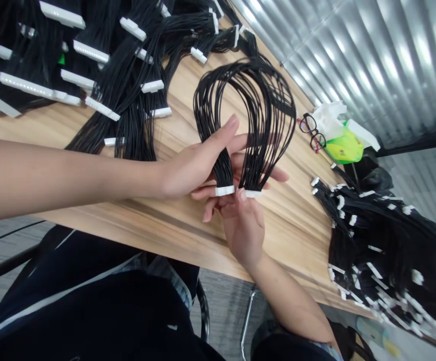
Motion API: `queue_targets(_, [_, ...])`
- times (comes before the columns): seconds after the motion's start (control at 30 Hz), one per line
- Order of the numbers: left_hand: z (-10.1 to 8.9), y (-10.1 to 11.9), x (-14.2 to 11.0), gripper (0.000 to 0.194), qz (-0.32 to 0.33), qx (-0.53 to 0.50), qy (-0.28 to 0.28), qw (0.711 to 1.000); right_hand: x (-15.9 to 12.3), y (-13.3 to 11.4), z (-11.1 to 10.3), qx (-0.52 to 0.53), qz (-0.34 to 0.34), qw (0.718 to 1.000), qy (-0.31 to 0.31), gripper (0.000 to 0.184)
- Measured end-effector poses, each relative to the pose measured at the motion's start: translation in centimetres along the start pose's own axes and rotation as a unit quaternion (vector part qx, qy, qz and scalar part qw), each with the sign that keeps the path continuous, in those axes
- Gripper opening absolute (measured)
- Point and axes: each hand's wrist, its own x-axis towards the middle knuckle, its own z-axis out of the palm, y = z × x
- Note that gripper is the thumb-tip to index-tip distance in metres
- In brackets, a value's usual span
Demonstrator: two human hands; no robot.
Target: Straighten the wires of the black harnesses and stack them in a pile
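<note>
Black wire harness [266,90] looped upward; left hand [191,165] clenches its strands, right hand [244,230] grasps both white connectors [224,190], over wooden surface [293,225].

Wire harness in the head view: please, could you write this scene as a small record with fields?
view: head camera, looking down at a wooden table
held item: black wire harness, looped between two white connectors
left hand: grasps the wires just behind the left connector
right hand: fingertip against the right connector
nearby: more harnesses on the table, at the far side and right
also: eyeglasses beside a yellow-green packet
</note>
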Motion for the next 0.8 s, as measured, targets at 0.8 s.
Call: queue_targets(0.8, [-2.5, 2.3, -2.2, 0.036, 0.167, 0.456, 0.063, 0.872, 0.0, -0.7, -1.7, -0.118, -0.161, 0.964, 0.177, 0.032])
